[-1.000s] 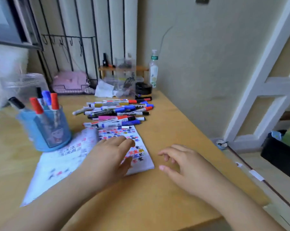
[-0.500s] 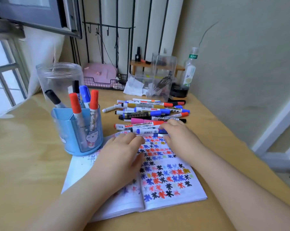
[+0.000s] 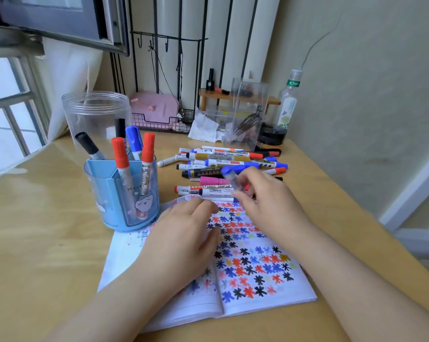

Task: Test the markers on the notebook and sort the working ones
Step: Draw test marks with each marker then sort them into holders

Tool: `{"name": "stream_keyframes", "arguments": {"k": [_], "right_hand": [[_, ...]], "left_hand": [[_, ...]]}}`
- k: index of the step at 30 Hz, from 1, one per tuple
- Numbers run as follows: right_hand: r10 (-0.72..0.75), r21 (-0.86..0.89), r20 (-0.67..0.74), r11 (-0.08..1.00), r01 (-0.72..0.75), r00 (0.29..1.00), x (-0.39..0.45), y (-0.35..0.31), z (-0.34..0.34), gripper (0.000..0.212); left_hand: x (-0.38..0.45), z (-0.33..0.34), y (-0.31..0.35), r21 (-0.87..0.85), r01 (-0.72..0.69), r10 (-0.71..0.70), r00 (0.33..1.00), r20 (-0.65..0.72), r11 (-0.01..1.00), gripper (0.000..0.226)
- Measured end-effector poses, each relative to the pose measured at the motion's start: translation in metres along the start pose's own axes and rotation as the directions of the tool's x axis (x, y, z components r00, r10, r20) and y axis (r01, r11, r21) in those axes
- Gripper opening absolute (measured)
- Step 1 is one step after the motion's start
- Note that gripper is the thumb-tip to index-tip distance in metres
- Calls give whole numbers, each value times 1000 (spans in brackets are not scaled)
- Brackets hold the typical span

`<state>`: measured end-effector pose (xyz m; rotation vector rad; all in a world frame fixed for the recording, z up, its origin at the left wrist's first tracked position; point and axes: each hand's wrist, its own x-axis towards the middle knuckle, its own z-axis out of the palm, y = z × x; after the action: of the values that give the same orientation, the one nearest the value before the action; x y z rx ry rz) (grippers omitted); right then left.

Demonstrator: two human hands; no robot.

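The right hand (image 3: 265, 203) holds a blue-capped marker (image 3: 230, 177) at the near edge of the marker pile (image 3: 228, 166); its fingers (image 3: 243, 180) curl around the clear barrel, with the blue cap sticking out to the far left past the fingertips, the whole blurred. The left hand (image 3: 181, 240) lies flat on the open notebook (image 3: 255, 270), fingers fairly straight and pressed on the left page near the spine, holding nothing. The notebook sits on the tabletop (image 3: 43, 243) near the person, its right page covered in blue, red and black star marks. Left of it stands a blue pen holder (image 3: 122, 193) with five upright markers, a clear plastic jar (image 3: 94, 114) just behind it.
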<state>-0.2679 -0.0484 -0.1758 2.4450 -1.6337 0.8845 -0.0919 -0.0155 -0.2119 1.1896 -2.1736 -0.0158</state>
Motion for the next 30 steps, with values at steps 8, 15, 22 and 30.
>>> {"name": "stream_keyframes", "arguments": {"k": [8,15,22,30], "right_hand": [[553,906,244,162,-391,796,-50,-18,-22,5],[607,531,166,609,-590,777,-75,-6,-9,37],[-176,-127,-156,979,157,972,-74,-8,11,29],[-219,-281,-99,942,184,971,-79,-17,13,26]], "left_hand": [[-3,1,16,-149,32,-34,999,-11,988,46],[-5,-1,16,-87,40,-33,996,77,995,26],[-7,6,17,-140,-81,96,990,102,987,32],[-6,5,13,-201,-129,157,979,133,971,36]]}}
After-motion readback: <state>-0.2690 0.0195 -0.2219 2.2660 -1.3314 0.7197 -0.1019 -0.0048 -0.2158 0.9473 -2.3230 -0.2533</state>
